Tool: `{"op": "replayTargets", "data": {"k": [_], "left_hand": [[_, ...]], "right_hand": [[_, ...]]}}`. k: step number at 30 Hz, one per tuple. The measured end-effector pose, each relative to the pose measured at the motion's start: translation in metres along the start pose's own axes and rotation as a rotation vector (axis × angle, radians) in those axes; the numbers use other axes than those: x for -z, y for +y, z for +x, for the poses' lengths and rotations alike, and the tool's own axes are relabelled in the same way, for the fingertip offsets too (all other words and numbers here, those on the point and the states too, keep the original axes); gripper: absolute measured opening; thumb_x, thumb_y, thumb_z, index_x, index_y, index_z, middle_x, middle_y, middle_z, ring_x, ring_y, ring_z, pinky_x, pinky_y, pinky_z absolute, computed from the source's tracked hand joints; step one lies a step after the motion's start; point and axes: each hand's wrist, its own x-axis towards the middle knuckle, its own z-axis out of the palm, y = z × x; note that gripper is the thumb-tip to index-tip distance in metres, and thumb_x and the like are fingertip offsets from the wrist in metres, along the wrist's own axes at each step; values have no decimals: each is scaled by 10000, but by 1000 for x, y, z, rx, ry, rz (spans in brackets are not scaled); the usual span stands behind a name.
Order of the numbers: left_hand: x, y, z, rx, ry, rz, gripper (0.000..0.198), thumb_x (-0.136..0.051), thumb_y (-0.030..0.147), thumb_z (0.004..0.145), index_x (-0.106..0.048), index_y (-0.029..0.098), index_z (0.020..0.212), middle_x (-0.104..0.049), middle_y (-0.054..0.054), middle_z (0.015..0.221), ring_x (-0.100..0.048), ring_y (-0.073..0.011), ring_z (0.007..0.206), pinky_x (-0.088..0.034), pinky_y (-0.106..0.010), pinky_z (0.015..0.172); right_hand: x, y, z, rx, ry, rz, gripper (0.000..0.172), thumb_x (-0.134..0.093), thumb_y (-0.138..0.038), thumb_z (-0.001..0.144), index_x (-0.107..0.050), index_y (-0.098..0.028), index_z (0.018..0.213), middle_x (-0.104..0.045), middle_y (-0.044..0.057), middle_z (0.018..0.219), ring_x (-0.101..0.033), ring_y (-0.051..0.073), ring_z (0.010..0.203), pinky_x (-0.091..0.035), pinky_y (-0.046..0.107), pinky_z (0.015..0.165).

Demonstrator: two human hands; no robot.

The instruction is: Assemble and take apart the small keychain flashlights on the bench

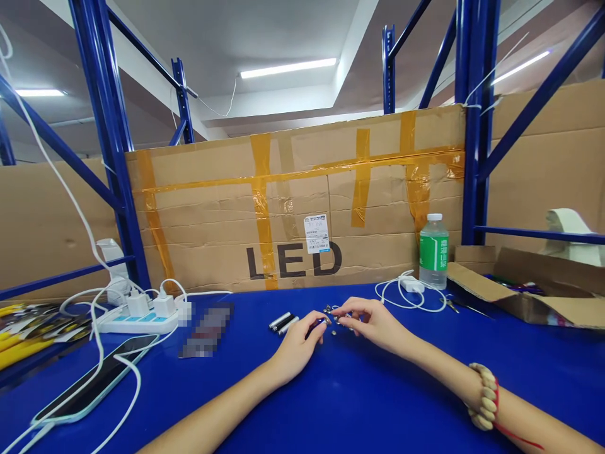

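My left hand (299, 343) is closed, its thumb and fingers around a small dark blue piece (314, 328) that looks like a short tube; most of it is hidden. Just to the right, my right hand (371, 320) reaches in with thumb and fingertips curled close together. Whatever sits between those fingertips is too small to make out. Several small shiny metal pieces (334, 333) lie on the blue table around both sets of fingertips. Beside my left hand, short silver and black tubes (282, 321) lie side by side.
At left are a phone (94, 378), a power strip (142, 320) with white cables, and a blurred flat packet (207, 331). A water bottle (433, 252), coiled white cable (411, 287), scissors-like tool (451, 304) and open carton (515, 287) stand at right. A cardboard wall (212, 233) closes the back.
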Motion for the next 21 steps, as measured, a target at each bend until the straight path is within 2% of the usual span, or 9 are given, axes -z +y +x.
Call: {"op": "replayTargets", "data": {"k": [5, 13, 21], "left_hand": [[1, 4, -1, -31, -15, 41, 229, -383, 299, 876, -554, 164, 947, -549, 5, 703, -506, -133, 686, -403, -240, 680], [0, 5, -2, -73, -14, 108, 256, -349, 318, 892, -557, 168, 891, -559, 5, 684, -509, -126, 659, -411, -234, 668], [-1, 1, -9, -139, -78, 164, 211, -355, 275, 892, -535, 170, 924, -572, -2, 689, -524, -127, 639, -399, -230, 628]], "right_hand": [[-5, -4, 0, -113, 21, 107, 385, -670, -475, 637, -694, -136, 819, -654, 54, 739, -478, 75, 468, -409, 224, 455], [-6, -10, -2, -174, 14, 171, 405, -685, -524, 581, -677, -137, 697, -612, 17, 607, -449, 63, 444, -375, 210, 437], [-8, -6, -4, -341, -114, 218, 375, -706, -490, 556, -641, -129, 635, -511, -22, 485, -428, 64, 416, -333, 194, 380]]}}
